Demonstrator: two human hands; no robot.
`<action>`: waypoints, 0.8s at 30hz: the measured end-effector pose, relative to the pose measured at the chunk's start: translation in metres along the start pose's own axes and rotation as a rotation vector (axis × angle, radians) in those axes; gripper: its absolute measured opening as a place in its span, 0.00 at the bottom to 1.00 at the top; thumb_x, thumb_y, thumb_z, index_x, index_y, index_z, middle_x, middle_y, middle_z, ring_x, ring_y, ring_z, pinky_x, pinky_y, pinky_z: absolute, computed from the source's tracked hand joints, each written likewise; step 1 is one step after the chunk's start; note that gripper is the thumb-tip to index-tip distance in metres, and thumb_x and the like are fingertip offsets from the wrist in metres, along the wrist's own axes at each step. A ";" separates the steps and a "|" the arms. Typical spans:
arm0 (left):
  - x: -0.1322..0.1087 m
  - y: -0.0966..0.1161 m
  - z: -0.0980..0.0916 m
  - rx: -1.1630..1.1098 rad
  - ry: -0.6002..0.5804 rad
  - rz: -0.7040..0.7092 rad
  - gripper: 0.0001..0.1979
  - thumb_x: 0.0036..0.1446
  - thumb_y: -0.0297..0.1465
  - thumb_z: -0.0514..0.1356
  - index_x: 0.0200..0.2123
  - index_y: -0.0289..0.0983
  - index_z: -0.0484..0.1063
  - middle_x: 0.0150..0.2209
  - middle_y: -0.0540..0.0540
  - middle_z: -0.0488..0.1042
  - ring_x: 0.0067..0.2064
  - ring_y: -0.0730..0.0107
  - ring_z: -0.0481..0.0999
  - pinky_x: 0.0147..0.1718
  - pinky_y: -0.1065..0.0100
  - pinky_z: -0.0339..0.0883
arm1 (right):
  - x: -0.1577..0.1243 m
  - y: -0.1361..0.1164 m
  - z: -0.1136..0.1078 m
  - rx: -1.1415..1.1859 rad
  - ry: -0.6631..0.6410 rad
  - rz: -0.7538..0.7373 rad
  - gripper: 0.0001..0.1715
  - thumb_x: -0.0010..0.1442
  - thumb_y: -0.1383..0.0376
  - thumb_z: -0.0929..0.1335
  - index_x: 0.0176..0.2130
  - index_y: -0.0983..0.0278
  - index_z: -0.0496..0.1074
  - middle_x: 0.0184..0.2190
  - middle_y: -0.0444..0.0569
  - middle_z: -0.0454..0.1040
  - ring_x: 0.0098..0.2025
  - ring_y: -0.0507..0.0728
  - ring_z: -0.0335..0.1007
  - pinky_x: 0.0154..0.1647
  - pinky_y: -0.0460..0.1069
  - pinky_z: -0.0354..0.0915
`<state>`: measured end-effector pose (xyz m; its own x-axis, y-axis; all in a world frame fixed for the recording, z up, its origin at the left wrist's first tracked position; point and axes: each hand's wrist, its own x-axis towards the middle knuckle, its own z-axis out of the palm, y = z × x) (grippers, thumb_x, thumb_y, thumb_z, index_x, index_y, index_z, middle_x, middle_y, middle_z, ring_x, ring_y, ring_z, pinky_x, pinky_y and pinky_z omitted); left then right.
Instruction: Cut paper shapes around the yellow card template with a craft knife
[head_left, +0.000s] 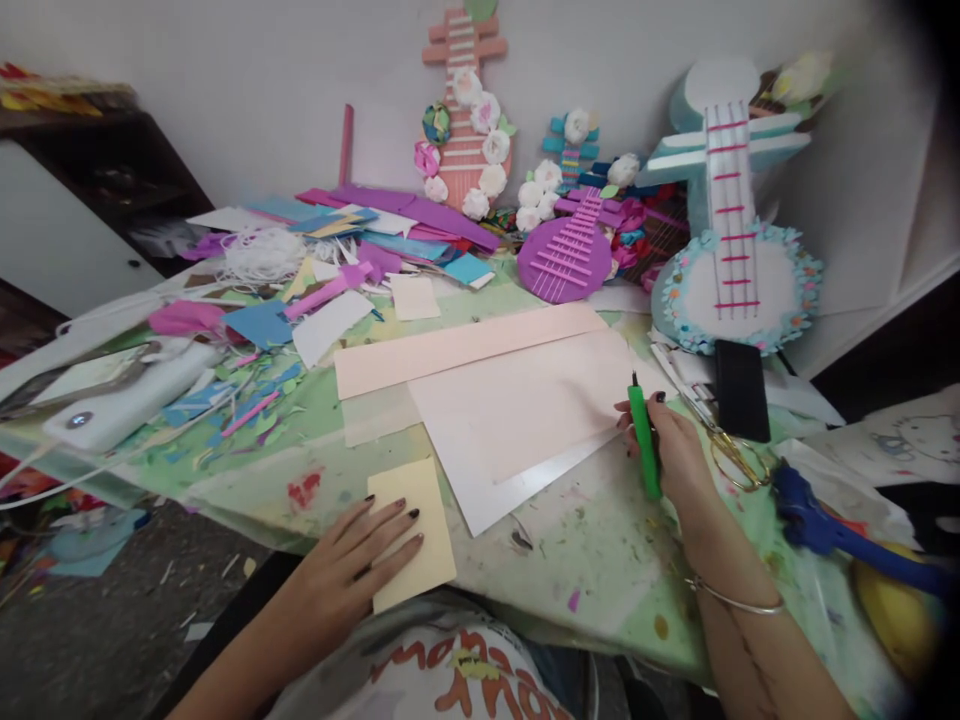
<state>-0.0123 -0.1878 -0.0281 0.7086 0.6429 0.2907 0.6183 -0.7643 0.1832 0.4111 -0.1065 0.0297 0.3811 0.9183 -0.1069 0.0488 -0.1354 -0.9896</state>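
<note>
My left hand (352,572) lies flat with fingers stretched out on a small pale yellow card (421,510) at the table's near edge. My right hand (675,450) is closed round a green craft knife (643,440), its tip pointing away from me, beside the right edge of a large pale pink sheet (525,400). A white sheet (495,495) sticks out beneath the pink one. A long pink strip (465,345) lies just behind them.
Paper-craft guitars stand at the back: pink (461,110), purple (566,255), white-and-teal (731,270). Coloured scraps (262,330) litter the left. A black phone (741,388), gold scissors (731,455) and a blue glue gun (817,520) lie right. A white device (120,400) sits far left.
</note>
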 end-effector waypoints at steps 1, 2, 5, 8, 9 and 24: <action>0.000 -0.001 -0.002 -0.007 0.019 0.000 0.38 0.60 0.22 0.45 0.69 0.54 0.41 0.62 0.52 0.66 0.65 0.63 0.62 0.63 0.52 0.55 | 0.000 0.000 0.000 0.066 0.001 0.037 0.24 0.52 0.47 0.70 0.32 0.66 0.73 0.23 0.46 0.71 0.17 0.48 0.60 0.16 0.45 0.59; 0.001 -0.001 -0.006 -0.009 0.053 0.006 0.35 0.63 0.21 0.44 0.69 0.52 0.44 0.61 0.51 0.68 0.64 0.64 0.63 0.63 0.53 0.57 | 0.001 0.001 -0.001 0.112 -0.001 0.067 0.22 0.52 0.48 0.71 0.31 0.65 0.71 0.22 0.45 0.71 0.16 0.48 0.61 0.15 0.44 0.58; 0.012 0.000 -0.021 0.003 0.226 0.043 0.25 0.68 0.23 0.42 0.66 0.43 0.56 0.56 0.45 0.73 0.62 0.64 0.66 0.61 0.57 0.60 | 0.003 0.000 -0.004 0.236 -0.045 0.115 0.17 0.50 0.54 0.72 0.32 0.63 0.69 0.21 0.44 0.72 0.16 0.49 0.62 0.15 0.44 0.58; 0.041 0.001 -0.035 0.026 0.348 0.052 0.22 0.69 0.23 0.44 0.63 0.36 0.61 0.54 0.39 0.74 0.62 0.58 0.67 0.59 0.54 0.62 | 0.004 -0.001 -0.006 0.319 -0.107 0.134 0.14 0.47 0.61 0.73 0.33 0.63 0.70 0.22 0.45 0.74 0.17 0.50 0.63 0.17 0.45 0.59; 0.056 -0.001 -0.038 0.037 0.409 0.077 0.21 0.69 0.23 0.45 0.62 0.35 0.63 0.53 0.38 0.75 0.61 0.57 0.67 0.57 0.53 0.64 | 0.003 -0.002 -0.006 0.322 -0.115 0.134 0.14 0.46 0.64 0.73 0.34 0.64 0.70 0.23 0.46 0.74 0.17 0.50 0.63 0.18 0.45 0.60; 0.165 -0.026 0.023 0.159 0.129 0.323 0.17 0.67 0.22 0.48 0.56 0.28 0.67 0.55 0.32 0.72 0.61 0.54 0.68 0.56 0.53 0.66 | 0.005 -0.001 -0.006 0.263 -0.231 0.175 0.24 0.42 0.72 0.71 0.43 0.65 0.73 0.31 0.48 0.77 0.24 0.52 0.68 0.28 0.48 0.64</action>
<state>0.0963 -0.0605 -0.0068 0.8334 0.3507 0.4272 0.4222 -0.9027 -0.0826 0.4188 -0.1041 0.0309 0.1438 0.9534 -0.2651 -0.2487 -0.2245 -0.9422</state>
